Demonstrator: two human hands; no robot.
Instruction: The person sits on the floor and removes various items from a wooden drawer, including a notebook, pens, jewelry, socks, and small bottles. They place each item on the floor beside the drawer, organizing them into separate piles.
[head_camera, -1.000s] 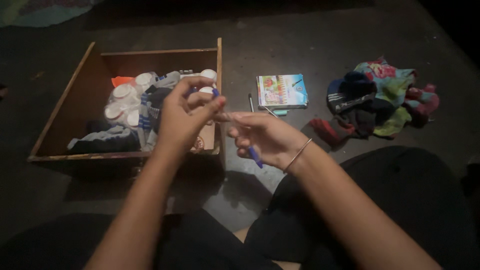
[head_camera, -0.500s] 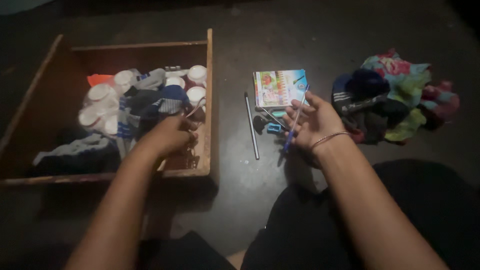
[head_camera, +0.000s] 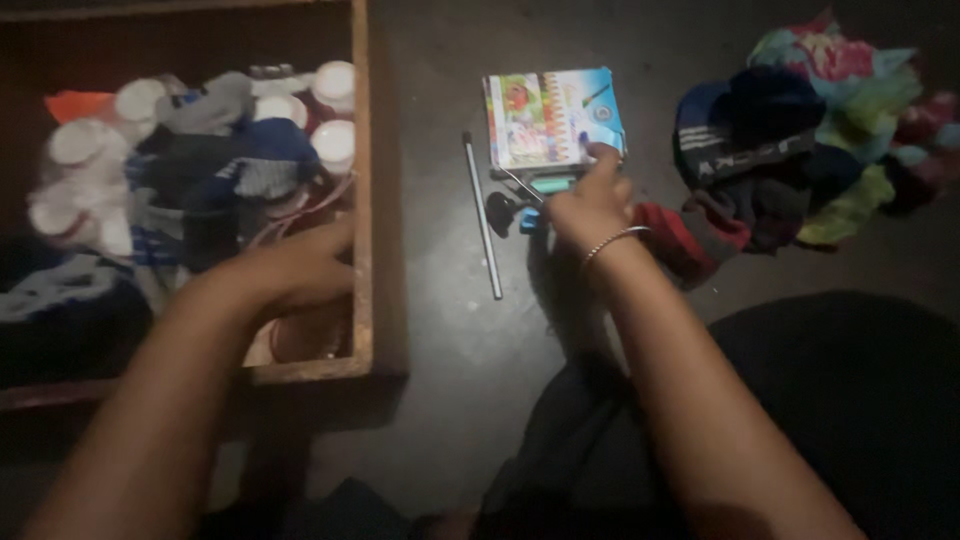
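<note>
Colourful box (head_camera: 552, 117) (touching) beyond right hand (head_camera: 585, 205)

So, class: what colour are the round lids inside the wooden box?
White lids, clearest in the head view, among dark socks in the wooden box.

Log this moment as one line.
left hand: in wooden box | right hand: at colourful packet | rod: on floor

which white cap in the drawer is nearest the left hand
The white cap by the drawer's right wall, lowest of that column; the left hand lies just below it.
</note>
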